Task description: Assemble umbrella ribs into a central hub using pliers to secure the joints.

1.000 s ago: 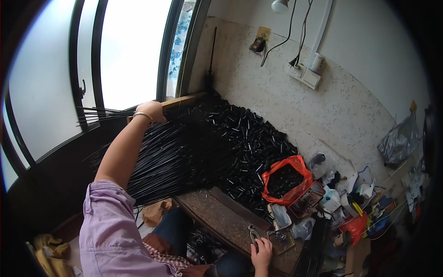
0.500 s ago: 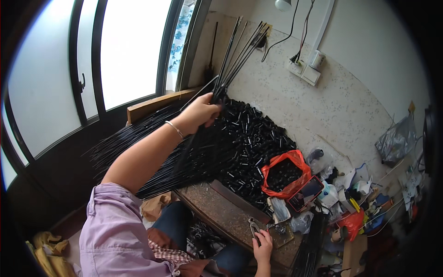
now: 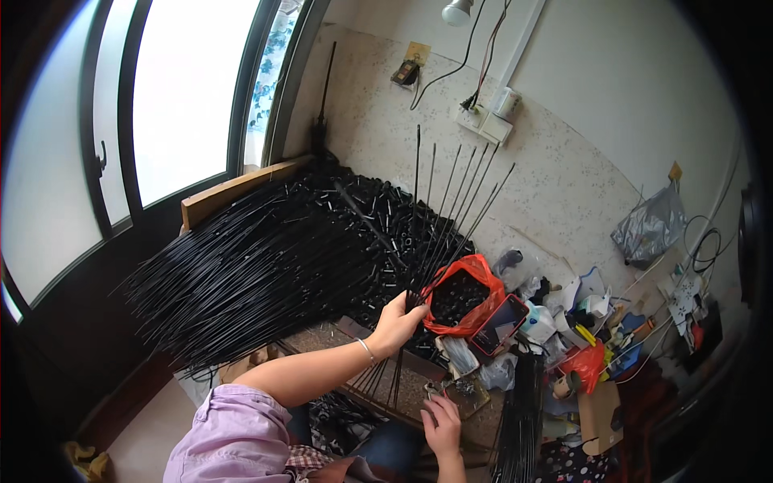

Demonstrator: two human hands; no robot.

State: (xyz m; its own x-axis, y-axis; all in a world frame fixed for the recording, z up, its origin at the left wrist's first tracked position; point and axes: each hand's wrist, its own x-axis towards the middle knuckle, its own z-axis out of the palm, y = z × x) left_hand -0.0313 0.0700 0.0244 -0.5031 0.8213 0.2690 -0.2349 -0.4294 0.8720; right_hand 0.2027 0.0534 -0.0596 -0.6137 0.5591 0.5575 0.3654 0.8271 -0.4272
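Observation:
My left hand is closed around a small bundle of thin black rods, which fan out above the fist and hang below it over the table edge. My right hand is at the table's front edge, fingers extended and apart. Just past its fingertips lies a pair of pliers, partly hidden by the fingers. To the left spreads a thick pile of similar black rods. Behind my left hand is a heap of short black tubes.
A red plastic bag holding small black pieces stands right of my left hand. A phone leans against it. Clutter and a cardboard box fill the right side. More black rods stand right of my right hand. A wooden board borders the rod pile.
My left hand has brought the rods away from the pile, rightward and nearer to me. My right hand's fingers have loosened from the pliers. The view has shifted to the right.

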